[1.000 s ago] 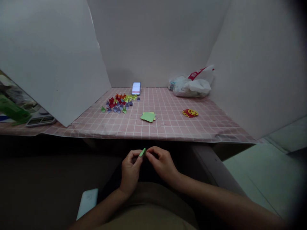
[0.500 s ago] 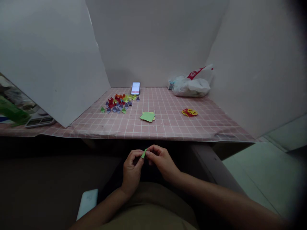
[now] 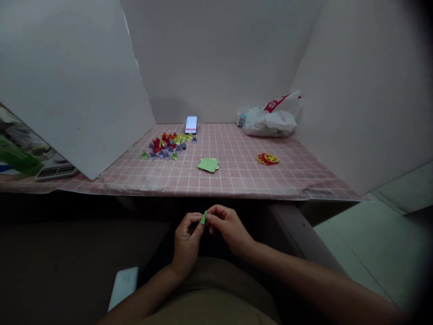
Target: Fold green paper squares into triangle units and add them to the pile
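A small piece of folded green paper [image 3: 203, 218] is pinched between my two hands, below the table's front edge. My left hand [image 3: 186, 239] is closed on its left side, thumb and forefinger together. From the right, my right hand [image 3: 229, 228] grips its upper end with thumb and forefinger. Parts of the paper are hidden behind the fingers. A stack of green and yellow paper squares [image 3: 208, 164] lies on the table ahead of my hands. Farther back on the left, a cluster of folded paper pieces [image 3: 165, 146] in red, orange, yellow, purple and green stands together.
The pink checked tablecloth [image 3: 237, 180] covers the table. A lit phone [image 3: 191, 124] leans at the back. To the right are yellow and red cutouts [image 3: 268, 159] and a white plastic bag [image 3: 270, 123]. White panels [image 3: 223, 58] enclose the table. A pale box-shaped device [image 3: 123, 286] lies at lower left.
Almost nothing differs. My left hand and the green paper have shifted very slightly to the right; both hands keep their pinch on it.
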